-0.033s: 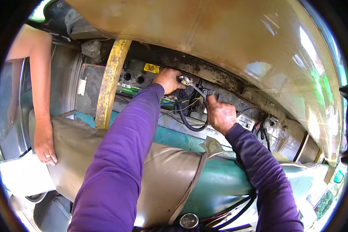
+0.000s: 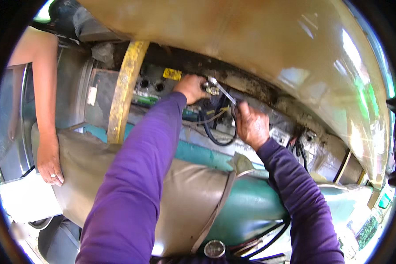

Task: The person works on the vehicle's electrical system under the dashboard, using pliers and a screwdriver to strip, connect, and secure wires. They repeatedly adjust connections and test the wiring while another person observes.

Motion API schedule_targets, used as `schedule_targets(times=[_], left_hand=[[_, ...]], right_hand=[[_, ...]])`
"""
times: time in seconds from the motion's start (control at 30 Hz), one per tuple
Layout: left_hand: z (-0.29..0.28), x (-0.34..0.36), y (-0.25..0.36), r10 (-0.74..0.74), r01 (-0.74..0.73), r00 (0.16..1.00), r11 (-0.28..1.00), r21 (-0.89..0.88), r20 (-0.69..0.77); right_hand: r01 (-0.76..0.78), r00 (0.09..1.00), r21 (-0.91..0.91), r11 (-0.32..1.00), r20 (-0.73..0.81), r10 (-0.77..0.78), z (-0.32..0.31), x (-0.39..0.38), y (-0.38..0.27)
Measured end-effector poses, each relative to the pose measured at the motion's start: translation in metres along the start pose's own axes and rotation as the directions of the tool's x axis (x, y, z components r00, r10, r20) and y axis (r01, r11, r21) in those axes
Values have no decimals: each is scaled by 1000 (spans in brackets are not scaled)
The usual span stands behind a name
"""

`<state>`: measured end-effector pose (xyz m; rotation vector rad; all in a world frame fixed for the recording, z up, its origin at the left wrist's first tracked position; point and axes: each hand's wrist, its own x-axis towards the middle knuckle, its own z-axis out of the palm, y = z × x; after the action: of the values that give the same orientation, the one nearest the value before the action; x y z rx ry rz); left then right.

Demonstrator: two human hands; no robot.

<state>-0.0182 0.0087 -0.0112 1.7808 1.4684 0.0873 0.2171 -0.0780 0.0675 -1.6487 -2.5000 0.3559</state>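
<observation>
Wrench (image 2: 226, 93) in the right hand (image 2: 252, 125), fingers wrapped round its lower end; its long axis slants up and left, the tip just beside a metal clamp (image 2: 213, 90). The left hand (image 2: 191, 89), apart from the right, reaches that clamp, its grip unclear. Below loops a black cable (image 2: 221, 144).

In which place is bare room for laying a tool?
Brown cover: one patch between the other person's hand and the purple left sleeve, another between that sleeve and the green panel. Crowded: around the wrench, clamp and black cable.
</observation>
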Motion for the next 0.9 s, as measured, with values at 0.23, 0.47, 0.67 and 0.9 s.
schedule_targets(times=[0.23, 0.47, 0.67, 0.9], left_hand=[[-6, 8, 2, -49, 53, 995, 998, -38, 86], [-4, 7, 2, -39, 39, 999, 999, 5, 29], [-2, 10, 0, -15, 14, 1000, 999, 52, 15], [-5, 5, 16, -6, 1, 999, 991, 137, 41]], right_hand=[[-64, 977, -50, 997, 201, 73, 1, 12, 7], [-79, 944, -50, 996, 316, 90, -38, 20, 8], [-410, 883, 130, 903, 305, 357, -60, 0, 30], [-297, 924, 104, 949, 284, 258, -35, 4, 70]])
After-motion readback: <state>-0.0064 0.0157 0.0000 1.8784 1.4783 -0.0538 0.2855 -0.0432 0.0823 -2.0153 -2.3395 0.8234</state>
